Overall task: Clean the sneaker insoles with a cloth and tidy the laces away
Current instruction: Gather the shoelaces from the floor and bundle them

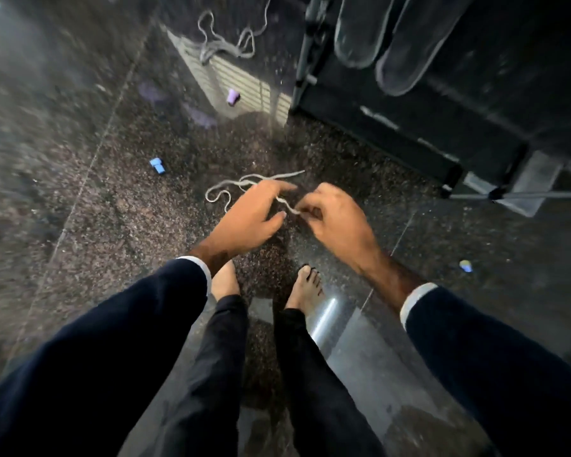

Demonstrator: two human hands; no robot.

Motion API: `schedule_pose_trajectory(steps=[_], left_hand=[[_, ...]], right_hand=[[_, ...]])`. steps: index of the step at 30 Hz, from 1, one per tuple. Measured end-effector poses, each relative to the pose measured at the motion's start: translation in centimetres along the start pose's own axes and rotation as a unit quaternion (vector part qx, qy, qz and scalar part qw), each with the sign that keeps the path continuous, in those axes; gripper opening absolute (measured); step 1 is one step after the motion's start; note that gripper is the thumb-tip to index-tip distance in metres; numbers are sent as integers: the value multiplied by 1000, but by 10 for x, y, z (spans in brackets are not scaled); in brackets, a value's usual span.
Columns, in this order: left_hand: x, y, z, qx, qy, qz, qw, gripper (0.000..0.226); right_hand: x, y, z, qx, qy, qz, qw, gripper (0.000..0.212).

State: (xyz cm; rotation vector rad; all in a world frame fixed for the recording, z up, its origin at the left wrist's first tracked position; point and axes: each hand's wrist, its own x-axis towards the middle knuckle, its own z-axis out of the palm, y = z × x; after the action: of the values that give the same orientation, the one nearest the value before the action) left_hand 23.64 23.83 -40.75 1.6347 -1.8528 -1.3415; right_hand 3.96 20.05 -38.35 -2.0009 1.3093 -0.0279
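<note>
Both hands work over the floor (pixel 409 245). The right hand (pixel 335 216) has its fingers curled, pinching one end of a pale lace (pixel 244 184). The left hand (pixel 254 212) is spread, fingers relaxed, the lace running by its fingertips; motion blur hides whether it grips.

The lace trails away left in loose loops on the floor, its long run roughly left to right. Pulled quickly, those loops could snag into a knot or slip from the pinch.

Farther off, a second lace (pixel 226 44) lies tangled over a floor grate (pixel 244 84), where an end might catch. Two insoles (pixel 386 34) rest side by side on a dark rack, lengthways away from the person.
</note>
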Motion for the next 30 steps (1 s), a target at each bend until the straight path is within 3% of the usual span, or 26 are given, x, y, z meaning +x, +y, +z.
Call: schedule_pose_trajectory(steps=[4, 12, 16, 18, 30], left_hand=[[-33, 109, -88, 37, -10, 45, 998, 44], [-110, 299, -241, -24, 31, 76, 996, 47], [-140, 366, -303, -21, 97, 125, 987, 16], [-155, 401, -330, -30, 100, 157, 982, 14], [-174, 541, -412, -131, 74, 229, 962, 29]], right_hand=[[-43, -97, -115, -30, 15, -38, 999, 18], [-101, -275, -311, 79, 55, -117, 989, 29], [-128, -346, -392, 121, 96, -137, 978, 26], [-142, -376, -423, 140, 119, -151, 971, 23], [-178, -443, -534, 347, 222, -232, 881, 23]])
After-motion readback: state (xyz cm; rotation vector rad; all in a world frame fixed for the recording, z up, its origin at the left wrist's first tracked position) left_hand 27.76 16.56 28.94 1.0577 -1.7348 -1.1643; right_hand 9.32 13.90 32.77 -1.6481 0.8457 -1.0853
